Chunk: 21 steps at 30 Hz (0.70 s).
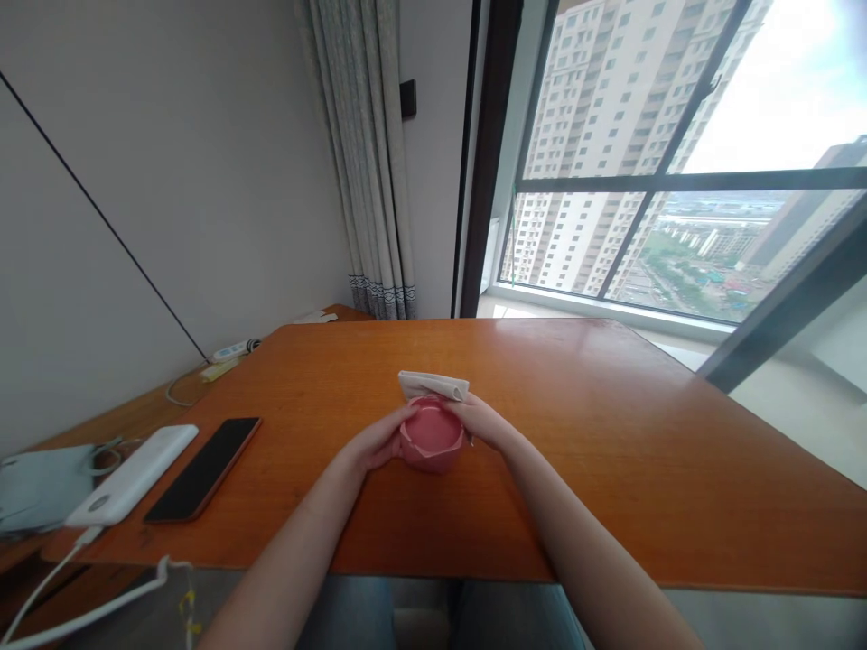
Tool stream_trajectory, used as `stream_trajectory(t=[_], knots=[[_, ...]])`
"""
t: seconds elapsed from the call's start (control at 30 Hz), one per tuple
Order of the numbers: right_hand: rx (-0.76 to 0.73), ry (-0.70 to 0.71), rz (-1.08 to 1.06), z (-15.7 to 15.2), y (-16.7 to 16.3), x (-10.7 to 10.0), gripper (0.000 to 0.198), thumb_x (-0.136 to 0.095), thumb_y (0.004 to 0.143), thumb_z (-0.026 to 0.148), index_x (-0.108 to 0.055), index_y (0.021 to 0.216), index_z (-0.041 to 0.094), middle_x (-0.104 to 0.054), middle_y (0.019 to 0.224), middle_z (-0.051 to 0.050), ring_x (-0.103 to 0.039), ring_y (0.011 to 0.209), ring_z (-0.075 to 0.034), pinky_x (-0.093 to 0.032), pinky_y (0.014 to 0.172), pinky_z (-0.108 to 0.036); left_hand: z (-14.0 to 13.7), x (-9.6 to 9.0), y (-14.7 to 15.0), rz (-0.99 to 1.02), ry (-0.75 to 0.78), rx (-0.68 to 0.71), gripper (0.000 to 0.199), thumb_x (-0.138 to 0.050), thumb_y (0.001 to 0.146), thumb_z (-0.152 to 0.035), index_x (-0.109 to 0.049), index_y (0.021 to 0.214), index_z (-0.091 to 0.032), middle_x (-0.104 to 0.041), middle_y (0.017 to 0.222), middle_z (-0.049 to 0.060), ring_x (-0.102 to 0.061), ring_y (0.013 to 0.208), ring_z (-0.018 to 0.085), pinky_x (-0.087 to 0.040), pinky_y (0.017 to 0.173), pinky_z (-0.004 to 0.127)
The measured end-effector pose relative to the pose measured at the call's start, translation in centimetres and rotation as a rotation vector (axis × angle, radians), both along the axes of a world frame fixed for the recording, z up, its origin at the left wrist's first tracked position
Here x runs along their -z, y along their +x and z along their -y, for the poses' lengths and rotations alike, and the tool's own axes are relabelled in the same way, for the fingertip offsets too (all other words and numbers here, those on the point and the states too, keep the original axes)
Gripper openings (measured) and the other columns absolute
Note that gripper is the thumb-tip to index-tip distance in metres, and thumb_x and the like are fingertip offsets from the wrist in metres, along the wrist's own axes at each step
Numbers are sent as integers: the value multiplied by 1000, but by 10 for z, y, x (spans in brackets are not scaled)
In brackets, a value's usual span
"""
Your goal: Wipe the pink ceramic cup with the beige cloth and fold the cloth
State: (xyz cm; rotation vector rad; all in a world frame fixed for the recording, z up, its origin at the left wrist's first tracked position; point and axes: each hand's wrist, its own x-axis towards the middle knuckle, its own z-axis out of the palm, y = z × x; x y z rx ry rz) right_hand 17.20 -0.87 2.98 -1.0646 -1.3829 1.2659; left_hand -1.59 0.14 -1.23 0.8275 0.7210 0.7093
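Note:
A pink faceted bowl (432, 433) is near the middle of the wooden table, its open top facing me. My left hand (386, 437) curls around its left side, with the thumb near the rim. Around the right side, my right hand (478, 421) grips it in the same way. Just behind the bowl's far rim lies a folded whitish cloth (433, 385), close to my right fingers; whether they touch it I cannot tell. Most of the fingers of both hands are hidden behind the bowl.
On the left of the wooden table (575, 451) lie a black phone (203, 469) and a white power bank (135, 474) with a cable plugged in. Farther left are a pale pouch (44, 487) and a power strip (234, 350). A large window (650, 181) stands behind.

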Motion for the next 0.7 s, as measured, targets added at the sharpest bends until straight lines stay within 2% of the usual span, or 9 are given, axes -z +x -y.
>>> stream_trajectory(t=[0.13, 0.27, 0.4, 0.47, 0.53, 0.6, 0.7], knots=[[-56, 29, -57, -5, -4, 5, 36, -57, 81, 42, -67, 111, 25, -65, 119, -1, -56, 116, -24, -39, 104, -39, -2, 0, 4, -11, 35, -132, 43, -63, 80, -34, -59, 119, -16, -66, 113, 12, -65, 95, 22, -55, 74, 29], [54, 61, -129, -10, -15, 16, 40, -52, 83, 46, -64, 114, 24, -64, 120, -3, -56, 115, -23, -41, 103, -36, -6, -3, 9, 35, 56, -290, 46, -64, 79, -36, -57, 121, -18, -63, 117, 11, -64, 99, 23, -56, 76, 31], [156, -31, -107, -11, -28, 34, 51, -49, 82, 47, -54, 126, 21, -65, 116, -6, -63, 102, -26, -50, 91, -41, -10, 0, 11, 14, 63, -429, 48, -67, 76, -34, -55, 121, -20, -61, 119, 11, -63, 100, 23, -57, 75, 34], [198, -26, -115, -11, -32, 39, 56, -48, 82, 47, -49, 131, 20, -63, 120, -7, -61, 106, -26, -49, 92, -41, -9, 0, 13, 12, 93, -467, 48, -67, 76, -34, -54, 121, -21, -60, 121, 10, -62, 99, 21, -57, 74, 33], [248, 50, -141, -12, -32, 40, 55, -50, 81, 46, -50, 130, 20, -60, 125, -6, -54, 117, -25, -43, 101, -38, -6, -2, 14, 18, 125, -470, 48, -68, 76, -34, -53, 120, -23, -59, 122, 9, -62, 97, 20, -57, 73, 32], [262, 99, -168, -13, -29, 36, 49, -51, 81, 45, -55, 125, 22, -60, 126, -5, -51, 121, -23, -38, 105, -36, -2, -7, 15, 48, 133, -405, 48, -65, 78, -39, -53, 122, -22, -59, 123, 10, -62, 98, 21, -57, 74, 34], [195, 48, -157, -12, -18, 24, 44, -53, 81, 45, -61, 117, 23, -64, 119, -4, -55, 115, -24, -42, 102, -38, 2, -13, 14, 112, 102, -232, 51, -51, 84, -52, -53, 125, -20, -59, 124, 12, -60, 106, 25, -55, 77, 37]])
